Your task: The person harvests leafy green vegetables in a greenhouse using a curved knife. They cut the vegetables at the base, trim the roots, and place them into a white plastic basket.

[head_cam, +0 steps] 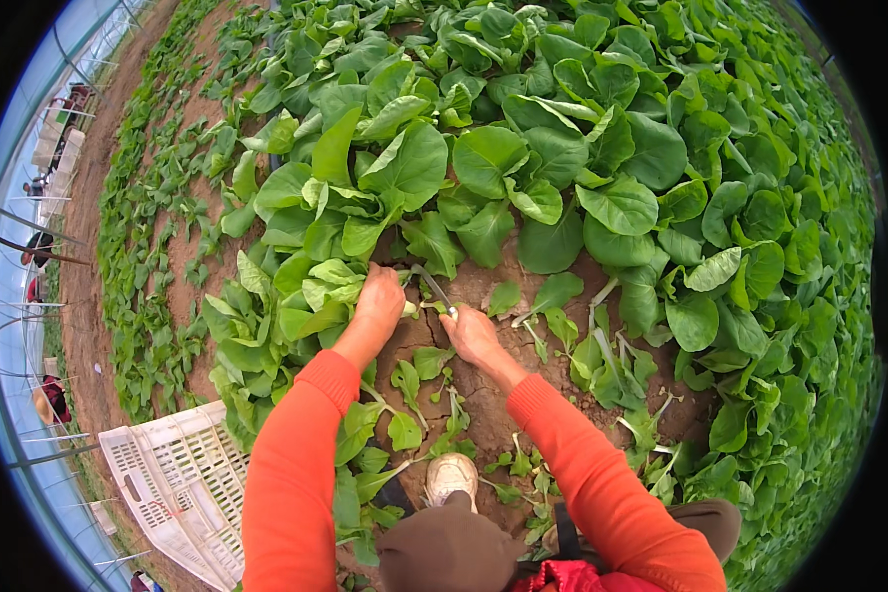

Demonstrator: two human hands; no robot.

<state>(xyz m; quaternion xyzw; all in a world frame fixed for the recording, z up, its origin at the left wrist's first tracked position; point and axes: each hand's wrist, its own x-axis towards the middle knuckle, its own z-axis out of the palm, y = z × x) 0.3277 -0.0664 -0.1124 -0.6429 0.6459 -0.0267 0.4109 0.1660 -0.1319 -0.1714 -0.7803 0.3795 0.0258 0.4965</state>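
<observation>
My left hand (380, 297) grips a leafy green plant (333, 285) near its pale base. The stem end (410, 308) shows beside my fingers. In my right hand (473, 337) is a small sickle (435, 285) with a curved metal blade; my fingers hide most of its handle. The blade's tip reaches toward the plant base near my left hand, and I cannot tell whether it touches. Behind both hands stand broad-leaved greens (407, 170) rooted in the soil. Loose leaves (407, 385) lie on the cracked ground (481, 392) below my hands.
A white slatted plastic crate (185, 473) sits at lower left beside heaped greens (251, 355). My shoe (451, 477) rests on the soil between my arms. Dense greens (769, 355) fill the right side. Several people and crates (63, 155) appear far left, along the greenhouse wall (15, 148).
</observation>
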